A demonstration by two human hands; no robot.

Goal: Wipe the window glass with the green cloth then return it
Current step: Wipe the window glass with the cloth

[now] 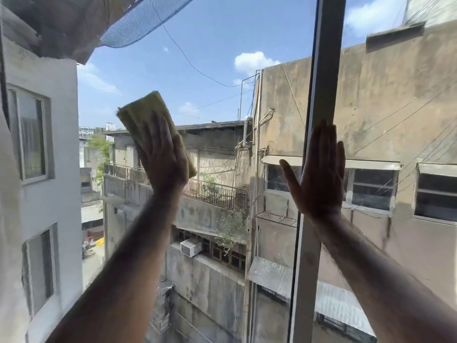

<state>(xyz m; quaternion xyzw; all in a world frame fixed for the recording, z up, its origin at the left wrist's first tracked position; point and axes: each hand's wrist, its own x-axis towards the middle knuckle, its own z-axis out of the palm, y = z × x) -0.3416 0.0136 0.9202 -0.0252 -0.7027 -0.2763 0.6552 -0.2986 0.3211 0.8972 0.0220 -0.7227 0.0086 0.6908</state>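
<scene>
The green cloth (142,112) is folded into a pad and lies flat against the window glass (212,70), left of centre and tilted up to the left. My left hand (164,159) presses on its lower half with the fingers spread over it. My right hand (319,174) is open, palm flat against the grey window frame post (324,70) and the glass beside it, thumb out to the left. Both forearms reach up from the bottom of the view.
The vertical frame post splits the glass into a wide left pane and a narrower right pane (395,120). Outside stand a white building (42,169) at left and weathered concrete buildings (371,95) at right, with cables across the sky.
</scene>
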